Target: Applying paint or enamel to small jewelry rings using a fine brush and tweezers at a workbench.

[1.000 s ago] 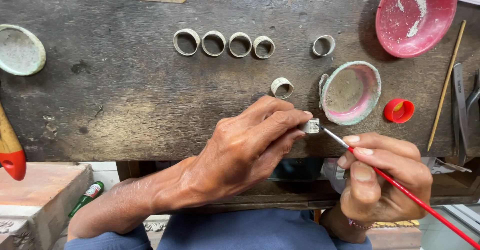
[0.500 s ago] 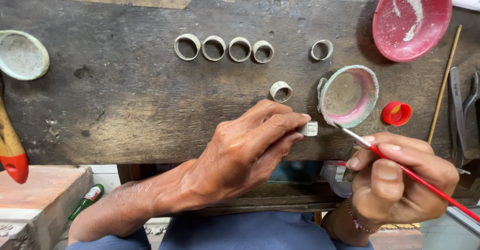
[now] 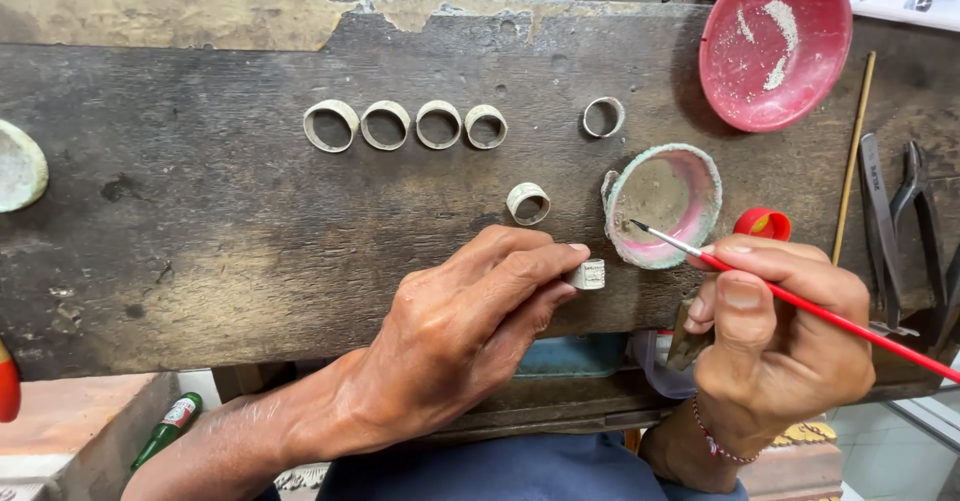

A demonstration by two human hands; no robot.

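My left hand (image 3: 462,336) pinches a small pale ring (image 3: 588,274) between thumb and forefinger, just above the front edge of the dark wooden bench (image 3: 200,241). My right hand (image 3: 780,336) grips a thin red-handled brush (image 3: 800,301). Its tip reaches over the rim of a small worn pink bowl (image 3: 662,204). Several pale rings (image 3: 405,125) lie in a row on the bench. One more ring (image 3: 603,117) lies farther right, and another ring (image 3: 528,203) sits just left of the bowl.
A red dish (image 3: 775,41) with white powder stands at the back right. A red cap (image 3: 763,224) lies beside the pink bowl. A thin stick (image 3: 853,161) and pliers (image 3: 910,231) lie at the right. A pale dish (image 3: 18,166) is at the left edge. A green bottle (image 3: 165,429) lies below.
My right hand has lifted the brush tip away from the ring in my left hand and moved it up to the pink bowl's rim. My left hand keeps its pinch.
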